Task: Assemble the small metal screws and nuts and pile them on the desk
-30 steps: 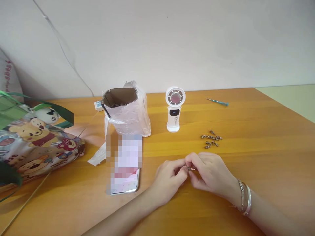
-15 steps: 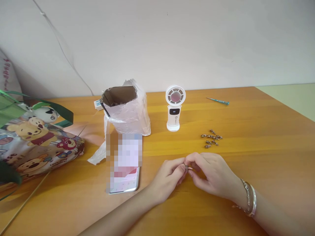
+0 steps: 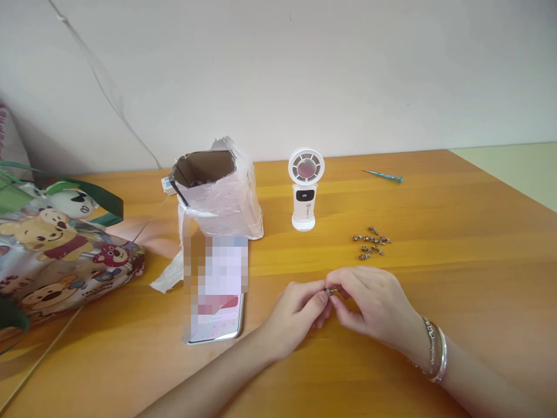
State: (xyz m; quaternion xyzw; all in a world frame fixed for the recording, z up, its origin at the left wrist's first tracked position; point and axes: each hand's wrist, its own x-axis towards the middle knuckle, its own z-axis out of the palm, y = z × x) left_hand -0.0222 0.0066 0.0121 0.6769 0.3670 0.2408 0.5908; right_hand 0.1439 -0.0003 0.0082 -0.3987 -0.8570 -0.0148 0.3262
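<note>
Both hands meet over the front middle of the table. My left hand [image 3: 296,316] is closed, with thumb and forefinger pinching a small metal bolt [image 3: 331,291]. From the other side my right hand [image 3: 369,302] has its fingertips on the same bolt, its thumb just below. The bolt is partly hidden by the fingers, and its finer parts are too small to make out. Just beyond my right hand lies a loose group of similar small bolts [image 3: 372,240], several of them, dull metal with ring-like parts on them.
A white handheld fan [image 3: 303,200] stands upright at the back middle. Left of it is an open box wrapped in white plastic [image 3: 243,203], with a phone [image 3: 220,313] lying in front. A teal screwdriver [image 3: 385,176] lies at the back right. A cartoon-print bag [image 3: 73,255] fills the left.
The view has shifted slightly. The bolt has turned a little between the fingers, and my right thumb has moved closer to it. Both hands stay in nearly the same place.
</note>
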